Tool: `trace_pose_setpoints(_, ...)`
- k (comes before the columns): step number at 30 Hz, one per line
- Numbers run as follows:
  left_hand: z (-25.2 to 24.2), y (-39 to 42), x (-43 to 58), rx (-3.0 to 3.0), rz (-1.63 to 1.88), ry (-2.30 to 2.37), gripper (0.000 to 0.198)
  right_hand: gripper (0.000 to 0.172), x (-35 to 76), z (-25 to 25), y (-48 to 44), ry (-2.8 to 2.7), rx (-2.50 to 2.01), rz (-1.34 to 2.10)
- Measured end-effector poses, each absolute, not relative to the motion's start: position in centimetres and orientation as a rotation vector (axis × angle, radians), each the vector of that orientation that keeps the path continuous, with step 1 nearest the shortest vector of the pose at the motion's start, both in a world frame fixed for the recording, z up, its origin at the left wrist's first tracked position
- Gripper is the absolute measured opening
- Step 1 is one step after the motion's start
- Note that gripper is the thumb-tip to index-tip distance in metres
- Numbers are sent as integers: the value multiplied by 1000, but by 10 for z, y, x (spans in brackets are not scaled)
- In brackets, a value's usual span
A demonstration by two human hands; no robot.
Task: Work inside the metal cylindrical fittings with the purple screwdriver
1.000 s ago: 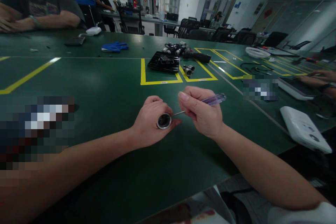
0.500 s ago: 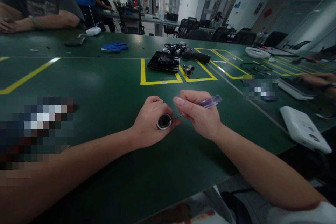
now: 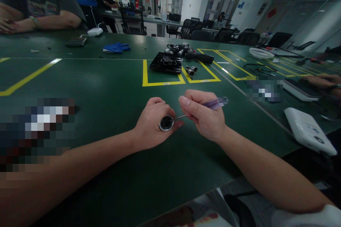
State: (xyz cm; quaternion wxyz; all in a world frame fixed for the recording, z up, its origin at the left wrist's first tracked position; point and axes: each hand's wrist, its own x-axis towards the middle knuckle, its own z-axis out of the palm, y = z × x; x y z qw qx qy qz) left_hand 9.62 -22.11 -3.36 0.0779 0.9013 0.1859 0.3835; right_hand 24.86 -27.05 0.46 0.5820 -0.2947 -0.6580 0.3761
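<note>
Snugly, left hand point(image 3: 152, 125) encloses a hollow cylinder point(image 3: 165, 124); right hand point(image 3: 205, 116) grips, seemingly, a screwdriver point(image 3: 217, 103).

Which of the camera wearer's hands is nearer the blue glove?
Left. The left hand is right of the blue glove, on its near side; the right hand, farther right.

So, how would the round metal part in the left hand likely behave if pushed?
The metal part would probably roll if laid on its side, given its round rim. That rim's shine suggests it may be slippery. It seems stiff, showing no bend in the left hand.
</note>
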Motion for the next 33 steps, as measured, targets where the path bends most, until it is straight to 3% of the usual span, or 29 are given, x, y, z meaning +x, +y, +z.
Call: trace_pose_setpoints(33, -32, -221, 96, 2683, 1138, 556, 22, 40, 247, 5, -270, -1536, -729, 890)
